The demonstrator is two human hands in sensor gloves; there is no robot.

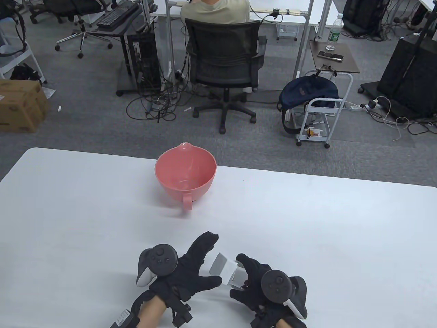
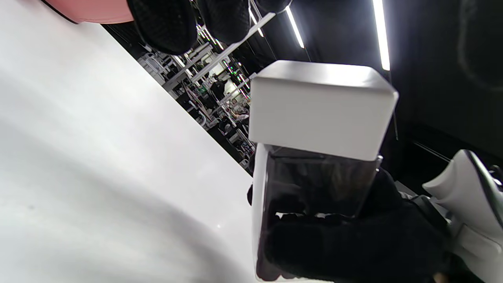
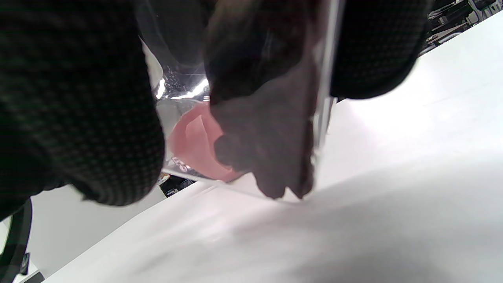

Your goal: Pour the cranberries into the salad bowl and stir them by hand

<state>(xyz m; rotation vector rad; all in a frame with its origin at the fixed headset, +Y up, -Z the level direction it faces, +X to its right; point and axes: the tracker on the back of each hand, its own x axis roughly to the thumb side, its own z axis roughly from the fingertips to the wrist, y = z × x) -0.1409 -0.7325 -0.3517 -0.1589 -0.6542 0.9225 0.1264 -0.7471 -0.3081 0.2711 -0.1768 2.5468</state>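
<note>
Counter (image 1: pixel 85 205), white and bare on its left, carries the pink bowl (image 1: pixel 185 172) near the far edge, its handle (image 1: pixel 187 202) turned toward the person and its spout away; no contents show in it. Nearer, the left hand (image 1: pixel 191 270) hovers with fingers spread and straight, gripping nothing, its fingertips just beside the lid (image 1: pixel 220 264). Right of it, the jar (image 1: pixel 235 275), a clear square-sided container under a white square cap, is clamped in the right hand (image 1: pixel 254 283), whose fingers and thumb wrap the clear body, low over the near counter edge and well apart from the bowl. Its long axis runs from base to lid, tilted, with the lid pointing up and left toward the left hand. Cranberries cannot be made out; the wrist views show only dark shapes through the walls. Judging by look, the jar is stiff, smooth plastic, likely light and a bit slippery against fabric gloves, so a wrap around the flat sides of the body suits it, while the lid wants taking by two opposite faces. The lid is on, so opening probably comes before any pouring.
</note>
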